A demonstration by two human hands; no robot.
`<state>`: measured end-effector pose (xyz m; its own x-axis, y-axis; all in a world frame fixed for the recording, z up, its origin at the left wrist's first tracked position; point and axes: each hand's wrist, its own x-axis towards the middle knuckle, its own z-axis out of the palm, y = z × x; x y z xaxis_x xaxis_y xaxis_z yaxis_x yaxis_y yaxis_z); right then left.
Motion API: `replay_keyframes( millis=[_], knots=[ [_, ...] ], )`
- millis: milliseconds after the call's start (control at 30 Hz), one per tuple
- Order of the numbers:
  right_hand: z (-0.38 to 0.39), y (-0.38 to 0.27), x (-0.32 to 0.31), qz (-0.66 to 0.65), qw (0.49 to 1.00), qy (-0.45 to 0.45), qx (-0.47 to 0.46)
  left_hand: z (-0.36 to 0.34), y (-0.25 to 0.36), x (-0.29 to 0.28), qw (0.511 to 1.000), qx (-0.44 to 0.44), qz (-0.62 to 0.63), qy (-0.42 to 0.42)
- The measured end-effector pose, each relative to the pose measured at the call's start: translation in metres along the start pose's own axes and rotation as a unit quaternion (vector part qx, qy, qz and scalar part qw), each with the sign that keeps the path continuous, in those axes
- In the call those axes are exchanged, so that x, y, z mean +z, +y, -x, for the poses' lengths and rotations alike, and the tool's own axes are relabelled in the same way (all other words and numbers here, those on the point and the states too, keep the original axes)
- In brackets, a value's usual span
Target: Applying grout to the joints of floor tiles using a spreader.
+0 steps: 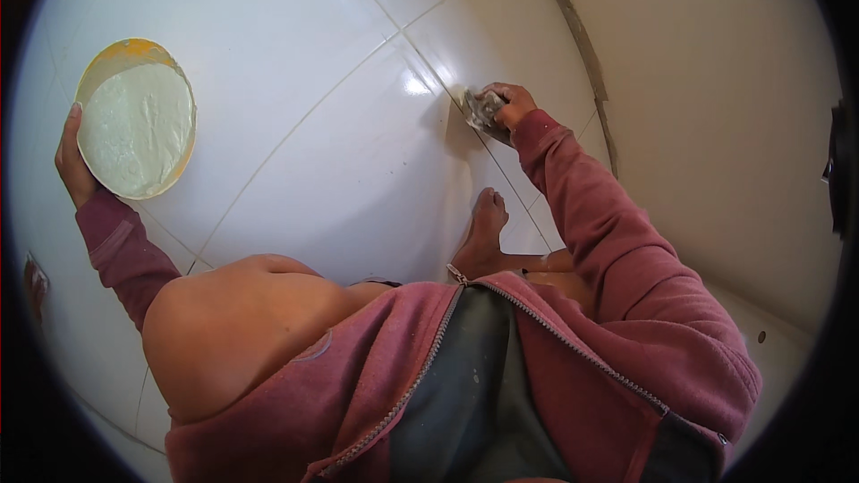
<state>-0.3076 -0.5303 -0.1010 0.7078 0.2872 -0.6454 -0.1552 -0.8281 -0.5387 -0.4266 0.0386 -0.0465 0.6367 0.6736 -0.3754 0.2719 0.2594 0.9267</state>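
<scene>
My left hand (pixel 76 161) grips the side of a round yellow bowl (pixel 134 46), thumb up at its rim. Off-white paste (pixel 139 130) fills most of the bowl, which is held at the left over the white tiled floor (pixel 295 54). To the right, the fingers of my right hand (pixel 512 105) are closed around a grey scraper (pixel 483 113) smeared with whitish paste. The scraper is at a dark joint line (pixel 501 170) between tiles; its handle is hidden in my hand.
My bare foot (pixel 486 224) rests on the tiles just below my right hand. A pale wall (pixel 716 107) rises on the right, with a rough grey strip (pixel 577 27) along its base. Bright light reflects at the upper left. A dark object (pixel 837 170) shows at the right edge.
</scene>
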Motion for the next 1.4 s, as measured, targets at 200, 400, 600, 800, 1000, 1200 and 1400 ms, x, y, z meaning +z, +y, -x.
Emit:
replay_keyframes(
  millis=[200,400,600,800,1000,1200,1400],
  knots=[
    [-0.009,-0.009,0.040,-0.024,0.989,0.092,0.116,-0.002,-0.001,0.000,0.999,0.023,-0.024,0.000],
    [-0.008,-0.022,0.044,-0.005,0.986,0.151,0.068,0.001,0.000,0.002,1.000,0.011,-0.025,0.013],
    [-0.021,-0.049,0.045,-0.052,0.984,0.149,0.079,0.000,0.001,0.003,0.999,0.018,-0.036,0.015],
    [-0.040,-0.067,0.040,0.105,0.970,0.221,0.013,0.002,0.000,0.002,1.000,0.012,-0.016,0.003],
    [-0.042,-0.077,0.046,0.052,0.983,0.169,0.044,0.002,0.002,0.004,1.000,0.003,-0.011,-0.011],
    [-0.066,-0.095,0.012,0.030,0.994,0.108,0.012,-0.001,0.003,0.005,0.999,0.029,-0.031,-0.011],
    [-0.109,-0.116,-0.003,0.239,0.968,0.015,-0.077,-0.001,0.001,0.002,0.998,0.020,-0.053,0.002]
  ],
)
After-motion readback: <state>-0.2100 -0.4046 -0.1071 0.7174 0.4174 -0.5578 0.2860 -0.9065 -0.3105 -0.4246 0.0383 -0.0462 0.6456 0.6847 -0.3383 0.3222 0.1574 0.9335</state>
